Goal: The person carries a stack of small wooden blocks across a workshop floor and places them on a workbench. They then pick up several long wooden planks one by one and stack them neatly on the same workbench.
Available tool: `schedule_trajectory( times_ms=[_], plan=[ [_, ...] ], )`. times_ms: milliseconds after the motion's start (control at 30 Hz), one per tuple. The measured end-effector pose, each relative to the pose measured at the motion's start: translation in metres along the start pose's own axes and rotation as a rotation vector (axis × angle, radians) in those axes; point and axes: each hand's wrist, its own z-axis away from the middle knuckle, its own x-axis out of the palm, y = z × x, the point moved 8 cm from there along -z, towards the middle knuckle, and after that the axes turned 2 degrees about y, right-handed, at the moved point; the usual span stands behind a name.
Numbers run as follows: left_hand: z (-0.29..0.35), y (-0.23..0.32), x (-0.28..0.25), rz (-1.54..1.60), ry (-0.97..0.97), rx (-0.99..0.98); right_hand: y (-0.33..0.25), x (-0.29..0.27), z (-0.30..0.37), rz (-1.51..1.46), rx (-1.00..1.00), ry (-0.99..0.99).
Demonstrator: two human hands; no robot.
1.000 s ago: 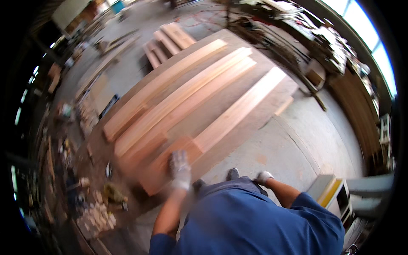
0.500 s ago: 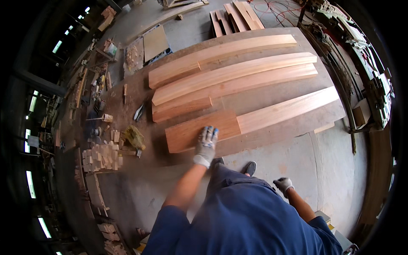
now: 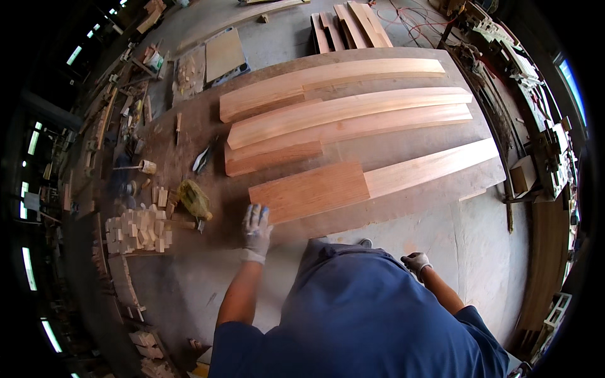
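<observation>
My left hand (image 3: 256,232), in a white glove with blue-stained fingertips, is at the left end of the nearest board. Its fingers are stretched out, touching or almost touching the end of a reddish wood block (image 3: 309,192). That block lies over the left part of a long pale board (image 3: 432,166). Away from the table, to the right of my body, hangs my right hand (image 3: 417,263), gloved too, with its fingers curled in. Something dark shows at its fingertips; whether it is a held thing or part of the glove is unclear.
Three more long curved boards (image 3: 353,113) lie across the worktable (image 3: 403,201). A pile of small wood blocks (image 3: 137,230), a yellowish plastic bag (image 3: 193,200) and a cup with a stick (image 3: 147,167) are at the left. Reddish planks (image 3: 359,25) stand beyond the table.
My left hand has slid left, from on top of the reddish block to its left end. My right hand stays low at my side. The view has shifted slightly.
</observation>
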Motion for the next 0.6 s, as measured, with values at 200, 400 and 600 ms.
schedule_trajectory(
  times_ms=[200,400,600],
  plan=[
    [0.047,-0.069,-0.003,0.001,-0.118,-0.417,-0.052,0.009,-0.02,-0.087,-0.103,-0.018],
    [0.078,-0.064,0.013,0.037,-0.332,-0.665,-0.135,0.004,-0.007,0.119,-0.358,0.109],
    [0.075,-0.046,0.012,0.025,-0.303,-0.684,-0.211,0.002,0.022,0.302,-0.516,0.167]
  ],
)
